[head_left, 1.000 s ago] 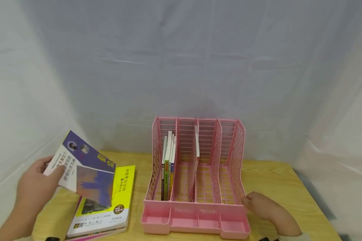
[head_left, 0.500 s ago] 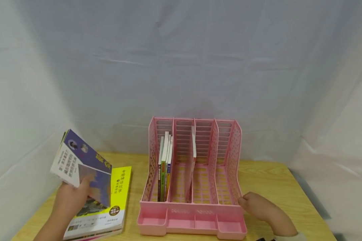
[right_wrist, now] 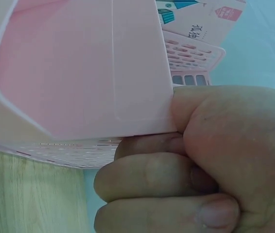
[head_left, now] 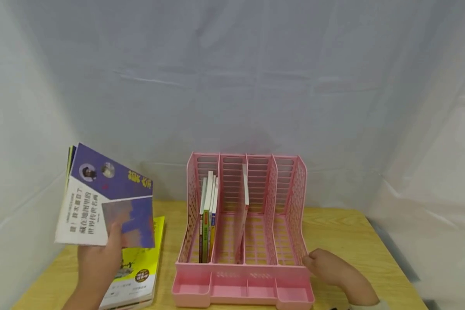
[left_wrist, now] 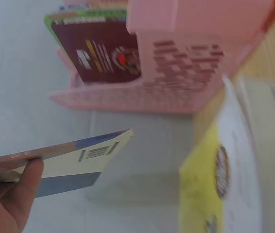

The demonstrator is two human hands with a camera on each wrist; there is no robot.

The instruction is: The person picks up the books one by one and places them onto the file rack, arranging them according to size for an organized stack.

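My left hand [head_left: 100,260] grips a purple-and-white book [head_left: 118,181] by its lower edge, thumb on the cover. Yellow-green and dark edges behind it suggest more than one book in the grip. Below lies a stack topped by a yellow-and-white book [head_left: 151,258], partly covered by the hand. The pink file organizer [head_left: 244,269] stands mid-table, with several upright books [head_left: 207,219] in its leftmost slot. A thin book [head_left: 243,215] leans against a divider in the second slot. With thumb and curled fingers, my right hand [right_wrist: 215,160] pinches the organizer's right front edge.
The wooden table [head_left: 341,228] has its right edge sloping off toward the lower right. White sheeting [head_left: 232,86] hangs behind and at both sides. Low tray compartments [head_left: 193,286] run along the organizer's front.
My left hand has shifted right and raised the purple-and-white book, turning its cover more toward the head camera. The right hand keeps its hold on the organizer. The head view has shifted slightly.
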